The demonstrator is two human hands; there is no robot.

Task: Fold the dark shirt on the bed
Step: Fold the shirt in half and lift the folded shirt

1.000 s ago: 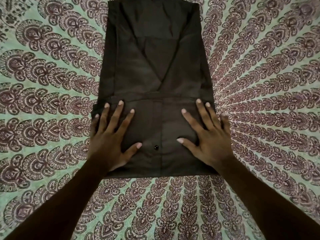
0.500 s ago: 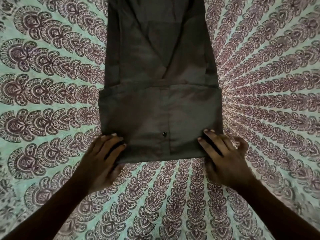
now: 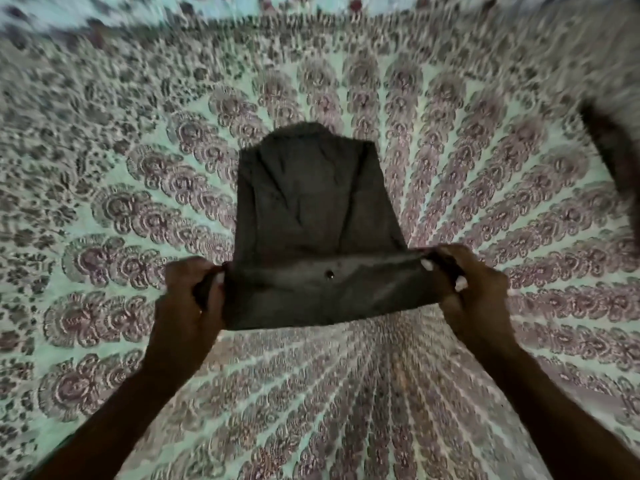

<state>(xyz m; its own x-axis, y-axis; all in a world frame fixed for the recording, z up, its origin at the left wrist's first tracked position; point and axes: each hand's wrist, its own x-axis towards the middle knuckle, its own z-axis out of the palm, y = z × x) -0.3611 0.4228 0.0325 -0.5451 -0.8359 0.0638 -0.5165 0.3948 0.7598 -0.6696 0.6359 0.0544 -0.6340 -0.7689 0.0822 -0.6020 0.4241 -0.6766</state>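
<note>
Change: The near end of the dark shirt (image 3: 311,209) has been lifted off the bed (image 3: 104,202) since half a second ago. Back then it was lying flat, with a hand at each near corner. More of the bed is seen now, and the shirt's far end has come into view.
Left hand (image 3: 188,299): It is held up over the bed, with the arm reaching in from the near edge. The fingers are curled round the left end of the shirt's folded part, and the cloth is gripped tight.
Right hand (image 3: 474,292): It is held up at the same height. The right end of the folded part is pinched between curled fingers and thumb, and pale nails can be seen.
Shirt: It is dark grey-brown. The near end is folded into a thick band and is pulled straight between the two hands. A small shiny button (image 3: 329,273) is seen near the middle of the band. The rest is sloped away and is laid on the middle of the bed, with long creases in it.
Bed: It is covered in pale green cloth with rings of purple-brown shapes. The picture is blurred.
Right edge: A dark thing (image 3: 613,157) is seen there, too blurred to be told.
</note>
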